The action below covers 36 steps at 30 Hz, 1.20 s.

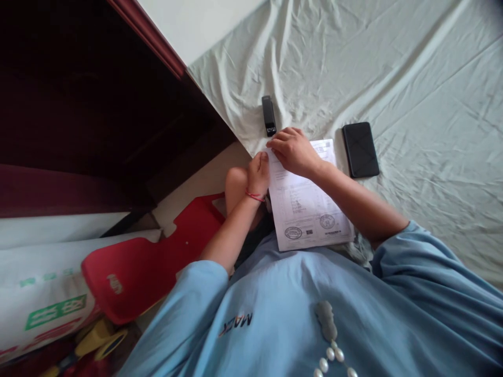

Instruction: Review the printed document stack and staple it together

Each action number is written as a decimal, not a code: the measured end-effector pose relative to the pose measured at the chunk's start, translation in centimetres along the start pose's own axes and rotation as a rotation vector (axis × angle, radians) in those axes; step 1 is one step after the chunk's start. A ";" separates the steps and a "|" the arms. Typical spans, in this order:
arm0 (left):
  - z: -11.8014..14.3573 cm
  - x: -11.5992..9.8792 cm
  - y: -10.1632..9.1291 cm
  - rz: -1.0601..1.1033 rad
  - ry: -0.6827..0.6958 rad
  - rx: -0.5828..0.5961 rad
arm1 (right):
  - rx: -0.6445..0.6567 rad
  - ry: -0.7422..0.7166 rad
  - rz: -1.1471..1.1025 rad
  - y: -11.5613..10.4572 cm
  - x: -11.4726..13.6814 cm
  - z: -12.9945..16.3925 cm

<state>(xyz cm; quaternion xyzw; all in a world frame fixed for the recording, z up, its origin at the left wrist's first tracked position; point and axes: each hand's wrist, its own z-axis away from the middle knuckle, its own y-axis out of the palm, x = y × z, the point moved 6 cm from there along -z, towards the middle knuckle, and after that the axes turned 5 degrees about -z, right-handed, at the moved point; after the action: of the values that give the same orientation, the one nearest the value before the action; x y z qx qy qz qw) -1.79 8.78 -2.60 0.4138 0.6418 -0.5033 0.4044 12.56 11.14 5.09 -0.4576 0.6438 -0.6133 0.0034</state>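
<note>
Bed (393, 68) with pale sheet; paper (310, 209) lies at its near edge. The right hand (293, 152) is pressed flat on the top corner, the left hand (258, 175) pinching its edge. Phone (360, 149) and stapler (269, 115) lie nearby. Sheets are best squared before fastening.

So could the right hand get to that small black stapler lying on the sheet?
Probably yes. The right hand rests on the top corner of the printed paper, and the small black stapler lies just beyond its fingers on the pale sheet, with nothing between.
</note>
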 end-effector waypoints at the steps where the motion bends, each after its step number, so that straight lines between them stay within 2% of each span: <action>1: 0.0 0.1 0.1 0.009 -0.004 0.001 | -0.005 -0.011 -0.006 0.1 0.0 0.0; 8: 0.1 -0.1 0.2 0.067 -0.042 -0.009 | -0.029 -0.039 -0.039 0.3 -0.1 -0.2; 14: 0.1 -0.7 -0.1 0.031 -0.005 -0.023 | -0.046 -0.047 -0.065 0.4 -0.3 -0.4; 27: 0.1 -0.3 0.0 0.006 -0.003 -0.039 | 0.003 -0.027 -0.061 0.7 -0.1 -0.3; 31: 0.4 0.0 -1.0 -0.066 0.013 -0.070 | -0.088 0.028 -0.069 -1.0 -1.3 0.7; 36: 0.8 0.5 -3.2 -0.155 0.013 -0.208 | -0.284 0.217 -0.020 -3.4 -4.7 4.9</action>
<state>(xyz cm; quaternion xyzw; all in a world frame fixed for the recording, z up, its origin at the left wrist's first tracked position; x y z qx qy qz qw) -4.87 7.53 -2.23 0.3221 0.7233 -0.4612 0.4005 20.09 10.64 3.93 -0.3908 0.7159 -0.5622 -0.1369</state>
